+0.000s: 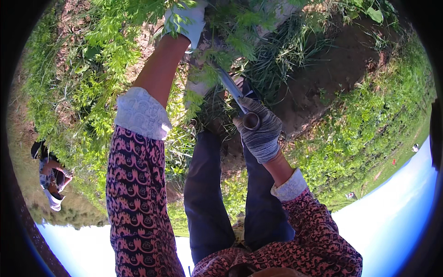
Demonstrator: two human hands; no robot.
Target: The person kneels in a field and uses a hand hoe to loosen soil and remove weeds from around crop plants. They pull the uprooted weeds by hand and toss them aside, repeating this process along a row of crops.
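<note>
My left hand (185,23), in a pale glove, reaches far forward into feathery green plants (115,32). Leaves and the upper edge of the picture cover its fingers, so whether it grips a stem cannot be told. In a grey knitted glove, my right hand (260,129) is closed around a metal hand tool (229,85) with a hollow, round handle end. The tool's narrow grey shaft or blade slants forward and left, its far end lost among the leaves near my left wrist.
Cut or pulled grass (295,51) lies beside bare brown soil (344,64) to the right. My legs (207,184) stand close behind the tool. Another person (53,173) bends over at the far left. Low green plants (350,124) cover the ground at right.
</note>
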